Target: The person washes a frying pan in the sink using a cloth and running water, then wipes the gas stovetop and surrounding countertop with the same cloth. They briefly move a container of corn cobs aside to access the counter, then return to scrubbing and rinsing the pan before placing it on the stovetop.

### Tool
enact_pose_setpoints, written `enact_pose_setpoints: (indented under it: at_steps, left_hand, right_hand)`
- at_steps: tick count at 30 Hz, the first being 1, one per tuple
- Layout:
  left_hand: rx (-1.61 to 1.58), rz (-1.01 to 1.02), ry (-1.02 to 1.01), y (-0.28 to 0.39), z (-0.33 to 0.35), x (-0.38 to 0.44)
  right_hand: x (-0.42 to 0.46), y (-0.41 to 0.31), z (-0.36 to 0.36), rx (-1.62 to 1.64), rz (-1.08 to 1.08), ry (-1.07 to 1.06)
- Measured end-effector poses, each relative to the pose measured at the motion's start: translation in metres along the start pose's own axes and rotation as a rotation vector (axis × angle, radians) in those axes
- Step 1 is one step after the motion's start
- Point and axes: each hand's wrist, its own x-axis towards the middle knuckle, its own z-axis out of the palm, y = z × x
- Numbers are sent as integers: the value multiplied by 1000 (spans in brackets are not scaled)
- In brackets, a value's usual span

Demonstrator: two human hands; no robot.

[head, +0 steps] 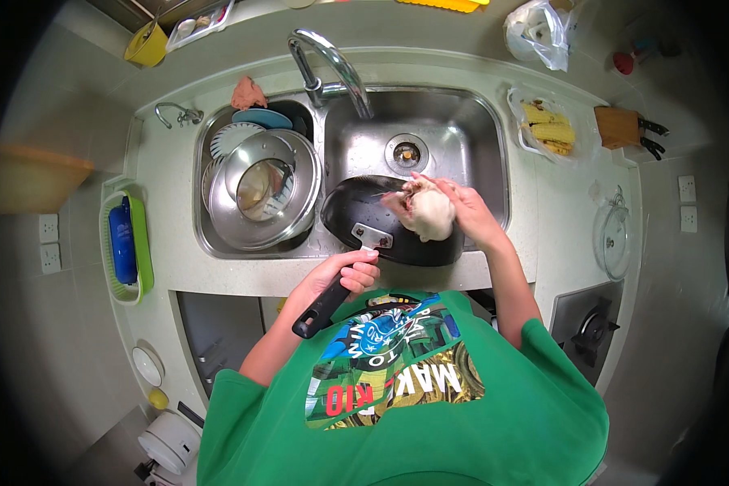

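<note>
My left hand [355,272] grips the black handle of a dark frying pan [352,203], close to its metal bracket. The pan is tilted over the front edge of the right sink basin, with drops of water on its surface. In my right hand [471,212] is a bunched, pale cloth [431,212] with reddish-brown stains, held against or just over the right part of the pan; whether it touches the pan is hard to tell. The chrome faucet [340,58] arches over the right basin [468,146], and no water is seen running from it.
A large metal lid [225,194] and several plates [237,138] fill the left basin. Bagged corn cobs [550,130] and a knife block [616,127] stand right of the sink. A green basket [143,243] lies left, a gas burner [594,328] at the lower right.
</note>
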Motion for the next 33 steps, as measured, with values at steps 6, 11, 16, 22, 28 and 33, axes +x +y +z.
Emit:
enact_pose_setpoints:
  at_steps: [6,11,16,22,28,33]
  left_hand:
    - [42,15,31,-1,7,4]
    - [61,24,57,0,9,3]
    - [18,2,40,0,5,5]
    - [-22,-46,-22,5,2,10]
    - [-110,-81,-80,12,0,15]
    - [-137,-118,-32,8,7,18]
  right_hand:
    - [-7,-5,-19,-222,-230,343]
    - [-4,-1,-44,-502,-146,434]
    - [-1,-9,-53,-207,-137,436]
    - [-22,-44,-44,192,-245,436]
    - [-47,-42,20,-121,-456,-57]
    - [-16,27,61,-1067,-726,153]
